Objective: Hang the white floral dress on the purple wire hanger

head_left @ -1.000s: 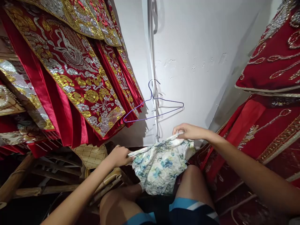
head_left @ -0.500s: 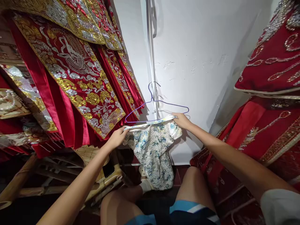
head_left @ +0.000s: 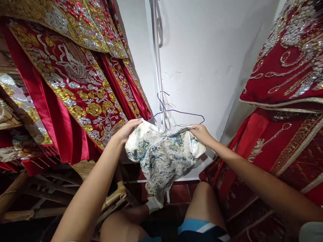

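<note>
A white garment with a blue and green pattern [head_left: 164, 158] hangs stretched between my two hands, its lower part dangling above my legs. My left hand [head_left: 130, 130] pinches its upper left edge, close to the left arm of a purple wire hanger [head_left: 185, 112]. At the upper right edge, my right hand [head_left: 200, 133] is closed on the fabric, just below the hanger's right end. Behind the garment, the hanger's hook rests by a white vertical pole [head_left: 155, 57]; its lower left part is hidden by the cloth.
Red garments with gold and silver embroidery [head_left: 83, 77] hang at the left. More red beaded garments [head_left: 277, 80] hang at the right. A bamboo chair [head_left: 114, 198] stands at the lower left. Behind is a white wall [head_left: 202, 43].
My left hand has risen and the garment's left side has been lifted over the hanger's lower left part. The cloth is spread wider, and its lower end has swung left. The view has shifted slightly.
</note>
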`<state>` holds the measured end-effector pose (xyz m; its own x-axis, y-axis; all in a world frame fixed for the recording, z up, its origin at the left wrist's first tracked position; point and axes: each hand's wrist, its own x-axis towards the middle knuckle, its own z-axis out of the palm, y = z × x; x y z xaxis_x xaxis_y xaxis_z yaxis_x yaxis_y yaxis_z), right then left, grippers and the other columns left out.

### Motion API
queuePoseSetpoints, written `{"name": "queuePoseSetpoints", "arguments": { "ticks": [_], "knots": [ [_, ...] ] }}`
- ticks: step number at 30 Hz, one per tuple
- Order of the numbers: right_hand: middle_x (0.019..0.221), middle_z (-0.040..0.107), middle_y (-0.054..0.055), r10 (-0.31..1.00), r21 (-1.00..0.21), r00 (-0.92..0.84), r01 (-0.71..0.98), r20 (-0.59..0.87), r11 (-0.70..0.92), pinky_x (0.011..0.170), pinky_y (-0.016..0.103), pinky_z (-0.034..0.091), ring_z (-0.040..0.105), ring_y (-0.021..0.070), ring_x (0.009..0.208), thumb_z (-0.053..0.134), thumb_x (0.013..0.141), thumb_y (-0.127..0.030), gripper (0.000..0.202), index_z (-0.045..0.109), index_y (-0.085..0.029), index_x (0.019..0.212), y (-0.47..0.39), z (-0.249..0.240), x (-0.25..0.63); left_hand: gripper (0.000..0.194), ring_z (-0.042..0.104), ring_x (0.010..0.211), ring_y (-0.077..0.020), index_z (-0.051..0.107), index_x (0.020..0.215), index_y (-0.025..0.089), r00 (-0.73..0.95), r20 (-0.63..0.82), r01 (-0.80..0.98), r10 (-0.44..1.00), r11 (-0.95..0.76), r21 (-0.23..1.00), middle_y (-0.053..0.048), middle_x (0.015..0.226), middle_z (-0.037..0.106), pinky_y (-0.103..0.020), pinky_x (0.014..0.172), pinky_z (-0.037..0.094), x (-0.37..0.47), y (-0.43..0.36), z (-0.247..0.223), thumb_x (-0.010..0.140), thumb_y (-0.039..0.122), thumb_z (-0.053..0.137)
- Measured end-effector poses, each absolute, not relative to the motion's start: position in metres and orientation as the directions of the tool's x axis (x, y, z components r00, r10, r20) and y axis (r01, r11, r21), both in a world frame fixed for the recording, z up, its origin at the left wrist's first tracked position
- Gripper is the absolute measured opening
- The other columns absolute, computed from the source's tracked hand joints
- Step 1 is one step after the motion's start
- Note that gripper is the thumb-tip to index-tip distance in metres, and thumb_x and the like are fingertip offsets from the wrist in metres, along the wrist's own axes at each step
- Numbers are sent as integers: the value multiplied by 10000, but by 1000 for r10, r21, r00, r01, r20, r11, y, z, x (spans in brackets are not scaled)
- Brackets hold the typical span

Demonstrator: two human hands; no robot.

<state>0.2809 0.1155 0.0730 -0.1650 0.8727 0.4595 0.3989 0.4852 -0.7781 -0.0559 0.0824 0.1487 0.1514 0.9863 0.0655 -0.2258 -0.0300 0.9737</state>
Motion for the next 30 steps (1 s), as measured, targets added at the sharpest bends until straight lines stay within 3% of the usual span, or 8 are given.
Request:
{"name": "queuePoseSetpoints", "arguments": {
  "ticks": [3,5,8,10,14,20,27,30],
  "knots": [
    [628,554,1,861,-793,-183,336,475,509,586,263,363,470,150,611,551,779,-390,248,642,-170,711,115,70,281,112,562,435,-125,661,854,136,95,120,-453,988,-65,889,24,543,598,-214,467,448,-37,89,144,774,187,721],
    [764,660,37,867,-803,-135,331,479,495,609,273,416,542,170,651,584,741,-353,299,680,-166,954,117,68,282,183,509,386,-89,671,951,138,61,163,-563,985,-101,820,49,539,585,-183,432,402,-25,91,135,769,132,692],
    [872,717,71,888,-830,-10,351,460,434,641,321,487,613,208,668,634,673,-302,780,444,-158,1416,129,65,292,341,523,399,-82,671,1097,137,76,168,-674,983,-73,735,48,578,614,-180,458,426,-10,86,125,760,97,656],
    [1028,728,133,887,-828,-1,358,462,432,719,372,527,670,250,782,652,656,-292,943,302,-135,1518,142,65,301,392,566,436,-111,661,1175,137,123,144,-697,982,-17,717,40,573,614,-208,503,470,-4,79,124,783,129,642],
    [1345,624,174,866,-729,-128,489,484,479,937,439,504,643,325,1128,639,721,-321,751,481,-159,1437,170,69,311,464,632,520,-160,621,1298,137,209,103,-688,973,71,722,14,599,634,-249,575,509,3,68,125,838,181,576],
    [1109,701,138,872,-563,-123,720,473,406,841,454,516,663,331,969,575,794,-354,603,529,-207,1377,171,79,316,510,639,567,-143,596,1353,132,257,127,-723,958,103,683,11,654,658,-236,663,511,4,67,122,849,193,547],
    [1115,703,141,900,-558,-17,779,435,284,830,471,491,645,355,946,593,794,-393,633,495,-240,1400,163,92,316,421,646,652,-147,650,1266,122,226,92,-655,970,82,751,5,717,681,-323,898,506,4,62,127,879,217,512],
    [1067,725,87,922,-679,-81,653,378,335,890,420,476,632,324,1004,607,763,-291,318,708,-246,1061,168,99,318,375,643,679,-158,670,1221,128,153,97,-572,983,8,821,-5,742,690,-377,934,501,-3,69,131,919,212,464]
  ]
}}
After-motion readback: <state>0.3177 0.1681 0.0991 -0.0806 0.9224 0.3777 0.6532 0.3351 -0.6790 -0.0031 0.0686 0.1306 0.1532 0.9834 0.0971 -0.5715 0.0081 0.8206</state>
